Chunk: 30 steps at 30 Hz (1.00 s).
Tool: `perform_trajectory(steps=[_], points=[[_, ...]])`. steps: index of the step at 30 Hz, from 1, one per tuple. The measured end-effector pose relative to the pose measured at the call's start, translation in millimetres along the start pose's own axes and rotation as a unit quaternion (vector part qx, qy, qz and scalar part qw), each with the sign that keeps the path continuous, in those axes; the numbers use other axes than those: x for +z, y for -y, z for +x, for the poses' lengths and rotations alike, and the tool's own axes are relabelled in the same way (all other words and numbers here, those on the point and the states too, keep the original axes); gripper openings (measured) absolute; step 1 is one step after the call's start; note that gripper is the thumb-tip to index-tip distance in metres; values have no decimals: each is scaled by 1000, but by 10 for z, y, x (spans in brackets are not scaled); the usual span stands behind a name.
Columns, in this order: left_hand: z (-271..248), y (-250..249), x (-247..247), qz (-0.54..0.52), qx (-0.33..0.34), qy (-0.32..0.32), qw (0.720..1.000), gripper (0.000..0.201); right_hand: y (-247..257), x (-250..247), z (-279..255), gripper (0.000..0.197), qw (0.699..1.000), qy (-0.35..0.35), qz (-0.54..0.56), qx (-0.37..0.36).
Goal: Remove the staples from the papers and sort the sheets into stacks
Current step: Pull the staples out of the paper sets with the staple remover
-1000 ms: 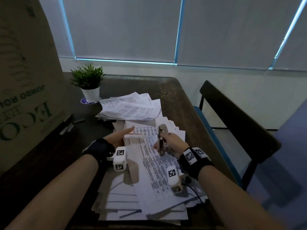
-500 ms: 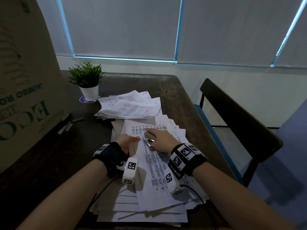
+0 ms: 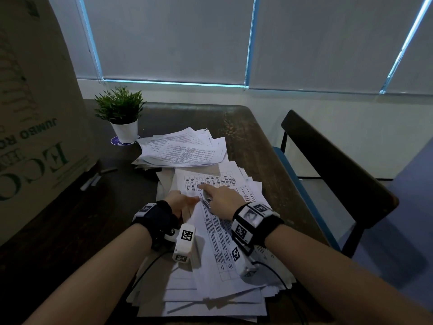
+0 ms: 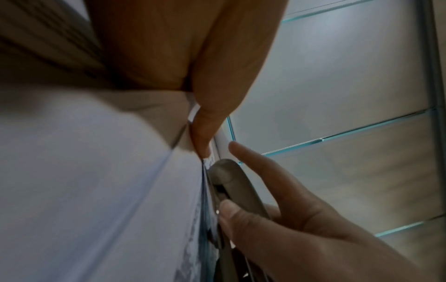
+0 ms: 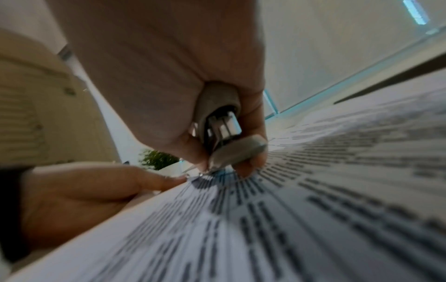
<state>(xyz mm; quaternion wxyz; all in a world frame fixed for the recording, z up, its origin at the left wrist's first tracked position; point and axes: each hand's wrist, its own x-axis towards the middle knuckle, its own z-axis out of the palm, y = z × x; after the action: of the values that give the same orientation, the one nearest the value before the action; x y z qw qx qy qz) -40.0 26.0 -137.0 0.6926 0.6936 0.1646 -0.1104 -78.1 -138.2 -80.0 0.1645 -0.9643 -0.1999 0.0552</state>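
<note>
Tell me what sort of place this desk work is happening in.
Probably an office or study room. A dark wooden table carries piles of printed sheets, with a small potted plant at its far corner, a chair alongside, and roller blinds drawn over the windows behind.

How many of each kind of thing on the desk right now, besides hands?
Paper piles: 2, far pile and near pile
Staple remover: 1
Potted plant: 1
Cardboard box: 1
Total: 5
</note>
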Motion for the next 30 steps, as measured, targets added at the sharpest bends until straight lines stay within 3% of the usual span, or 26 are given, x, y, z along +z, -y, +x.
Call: perform_trajectory(steps=[2, 6, 9, 13, 15, 17, 21, 22, 23, 25, 26, 28, 30], points=[[-42, -2, 53, -12, -11, 1, 1000, 12, 85, 29, 8, 38, 1000, -24, -20, 4], [-25, 20, 46, -37, -2, -9, 999, 34, 196, 46, 63, 28, 999, -19, -38, 12], [75, 59, 40, -46, -1, -22, 999, 40, 95, 9, 83, 24, 1000, -16, 1, 13], [74, 24, 44, 0, 12, -22, 1000, 27, -110, 24, 147, 25, 984, -9, 172, 41], [164, 37, -21, 36, 15, -33, 999, 51, -213, 87, 186, 29, 956, -45, 277, 82], [459, 165, -135, 59, 0, -26, 998, 78, -377, 178, 208, 33, 880, -108, 438, 150], [-41, -162, -61, 139, -40, 19, 989, 42, -534, 166, 96, 39, 693, -156, 674, 203], [-71, -230, -58, 171, -47, 46, 983, 37, -548, 120, 69, 37, 651, -171, 706, 218], [-105, -296, -68, 212, -45, 71, 974, 41, -576, 72, 53, 35, 589, -187, 750, 236], [64, -338, -131, 284, -39, 90, 954, 80, -667, 0, 88, 25, 444, -212, 829, 266], [210, -334, -167, 295, -34, 95, 950, 99, -707, -28, 115, 21, 395, -217, 849, 276], [444, -360, -235, 310, -14, 71, 948, 112, -773, -66, 180, 19, 379, -227, 847, 295], [335, -534, -247, 301, 4, 24, 953, 103, -816, -118, 209, 19, 364, -234, 852, 293]])
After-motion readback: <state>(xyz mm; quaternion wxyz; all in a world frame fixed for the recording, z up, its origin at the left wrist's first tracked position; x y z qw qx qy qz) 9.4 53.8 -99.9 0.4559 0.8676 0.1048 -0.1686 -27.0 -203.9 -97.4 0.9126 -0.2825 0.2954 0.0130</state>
